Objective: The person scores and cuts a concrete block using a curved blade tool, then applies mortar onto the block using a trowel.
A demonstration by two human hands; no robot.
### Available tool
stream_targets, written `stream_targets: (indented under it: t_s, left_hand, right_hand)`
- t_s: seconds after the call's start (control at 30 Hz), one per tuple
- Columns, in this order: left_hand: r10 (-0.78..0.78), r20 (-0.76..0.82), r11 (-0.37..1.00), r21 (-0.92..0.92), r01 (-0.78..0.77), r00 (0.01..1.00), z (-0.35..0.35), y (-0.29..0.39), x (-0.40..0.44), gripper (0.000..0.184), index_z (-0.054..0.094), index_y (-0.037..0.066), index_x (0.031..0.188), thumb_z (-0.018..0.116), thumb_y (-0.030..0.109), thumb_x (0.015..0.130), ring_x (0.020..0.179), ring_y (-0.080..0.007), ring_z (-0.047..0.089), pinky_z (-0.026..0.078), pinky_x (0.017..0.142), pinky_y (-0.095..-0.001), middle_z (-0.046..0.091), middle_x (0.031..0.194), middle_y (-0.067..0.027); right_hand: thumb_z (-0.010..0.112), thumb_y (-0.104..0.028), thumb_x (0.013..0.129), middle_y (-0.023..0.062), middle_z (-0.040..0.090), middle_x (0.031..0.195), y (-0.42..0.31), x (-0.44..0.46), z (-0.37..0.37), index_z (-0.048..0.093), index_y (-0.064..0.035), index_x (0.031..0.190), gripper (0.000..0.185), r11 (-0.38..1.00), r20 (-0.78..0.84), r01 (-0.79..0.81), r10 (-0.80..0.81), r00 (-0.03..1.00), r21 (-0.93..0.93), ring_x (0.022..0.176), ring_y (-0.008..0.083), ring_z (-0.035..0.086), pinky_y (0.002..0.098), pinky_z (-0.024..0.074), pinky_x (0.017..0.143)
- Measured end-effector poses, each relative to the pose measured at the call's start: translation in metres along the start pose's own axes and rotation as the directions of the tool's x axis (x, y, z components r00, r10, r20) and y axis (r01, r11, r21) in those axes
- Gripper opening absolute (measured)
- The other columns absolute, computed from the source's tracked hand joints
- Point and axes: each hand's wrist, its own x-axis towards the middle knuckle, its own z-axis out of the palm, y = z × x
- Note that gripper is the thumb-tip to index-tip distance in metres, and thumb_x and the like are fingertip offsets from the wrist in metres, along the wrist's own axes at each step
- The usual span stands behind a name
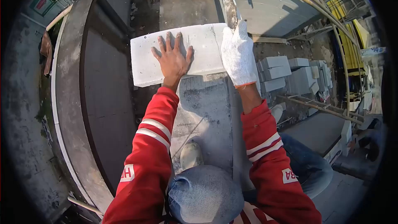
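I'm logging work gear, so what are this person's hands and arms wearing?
The left hand is bare; the right hand wears a white knit glove with an orange edge. Both red sleeves carry two white stripes and a white patch with lettering.

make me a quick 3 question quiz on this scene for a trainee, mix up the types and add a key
1. Which hand wears the white glove?
2. True or false: the left hand lies on the white block with its fingers spread.
3. Where in the picture do the stacked pale blocks sit?
A) along the left edge
B) to the right of the gloved hand
C) at the bottom edge

Key
1. The right hand
2. True
3. B
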Motion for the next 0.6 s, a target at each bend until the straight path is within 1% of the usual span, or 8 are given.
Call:
stream_targets:
  t_s: [0.1,0.17,0.3,0.37,0.43,0.47,0.57,0.6]
  left_hand:
    - [0.003,-0.019,1.000,-0.002,-0.003,1.000,0.003,0.007,0.004,0.069,0.044,0.023,0.155,0.052,0.058,0.096,0.154,-0.0385,0.020,0.011,0.118,-0.0702,0.034,0.164,-0.0122]
    - [-0.002,-0.015,1.000,-0.003,0.002,1.000,0.003,0.005,0.002,0.068,0.045,0.024,0.154,0.052,0.058,0.096,0.154,-0.0386,0.022,0.011,0.119,-0.0698,0.034,0.164,-0.0120]
    - [-0.013,-0.006,1.000,-0.022,0.012,1.000,-0.001,0.003,0.006,0.068,0.046,0.023,0.154,0.051,0.059,0.096,0.154,-0.0386,0.022,0.010,0.119,-0.0698,0.033,0.164,-0.0120]
    - [-0.004,-0.022,1.000,-0.014,0.004,1.000,0.002,0.002,0.003,0.068,0.046,0.023,0.154,0.051,0.059,0.096,0.154,-0.0389,0.022,0.009,0.119,-0.0699,0.034,0.164,-0.0121]
    - [-0.009,-0.001,1.000,0.000,0.009,1.000,0.002,0.001,0.002,0.068,0.046,0.022,0.154,0.051,0.058,0.096,0.154,-0.0396,0.021,0.009,0.119,-0.0701,0.034,0.164,-0.0126]
    - [-0.006,-0.009,1.000,-0.004,0.006,1.000,0.003,0.001,0.003,0.068,0.046,0.022,0.154,0.051,0.058,0.096,0.154,-0.0400,0.021,0.009,0.119,-0.0701,0.034,0.164,-0.0127]
    - [0.001,-0.016,1.000,-0.010,-0.002,1.000,0.003,0.002,0.005,0.068,0.046,0.022,0.154,0.051,0.058,0.096,0.154,-0.0406,0.021,0.010,0.119,-0.0702,0.034,0.164,-0.0130]
    - [-0.001,-0.015,1.000,-0.011,0.001,1.000,0.002,0.001,0.005,0.068,0.046,0.022,0.153,0.051,0.058,0.096,0.154,-0.0407,0.021,0.010,0.119,-0.0703,0.034,0.164,-0.0132]
  right_hand:
    - [0.059,-0.015,0.098,0.0391,0.055,0.122,-0.003,-0.001,0.010,0.051,0.0053,0.131,0.040,0.993,-0.012,-0.096,0.095,0.995,-0.061,0.087,0.0342,0.074,0.0356,0.0579,0.066]
    - [0.059,-0.012,0.096,0.0321,0.064,0.104,-0.009,-0.018,0.059,0.056,0.0076,0.123,0.034,0.884,0.070,-0.312,0.308,0.949,0.347,0.087,0.0343,0.074,0.0385,0.0580,0.068]
    - [0.057,-0.016,0.099,0.0262,0.069,0.078,0.001,-0.027,0.059,0.049,0.0105,0.126,0.038,0.930,0.174,-0.216,0.170,0.970,0.297,0.078,0.0409,0.072,0.0455,0.0573,0.066]
    - [0.058,-0.013,0.098,0.0240,0.068,0.080,-0.005,-0.014,0.020,0.056,0.0079,0.114,0.027,0.762,0.268,-0.430,0.339,0.902,0.484,0.080,0.0384,0.073,0.0434,0.0567,0.066]
    - [0.059,-0.010,0.097,0.0242,0.067,0.080,-0.011,-0.011,-0.013,0.059,0.0049,0.103,0.016,0.777,0.040,-0.336,0.374,0.927,0.532,0.083,0.0358,0.073,0.0422,0.0556,0.066]
    - [0.057,-0.010,0.099,0.0278,0.066,0.084,-0.006,-0.015,-0.022,0.056,0.0054,0.107,0.018,0.989,-0.022,-0.094,0.097,0.995,0.113,0.083,0.0385,0.072,0.0437,0.0545,0.064]
    - [0.055,-0.011,0.101,0.0307,0.067,0.089,-0.014,-0.034,0.000,0.051,0.0060,0.116,0.023,0.979,-0.163,-0.167,0.185,0.969,0.116,0.084,0.0430,0.070,0.0465,0.0543,0.066]
    - [0.055,-0.012,0.101,0.0316,0.067,0.095,-0.029,-0.040,-0.001,0.050,0.0063,0.117,0.025,0.613,0.018,-0.365,0.497,0.868,0.700,0.085,0.0463,0.069,0.0491,0.0542,0.067]
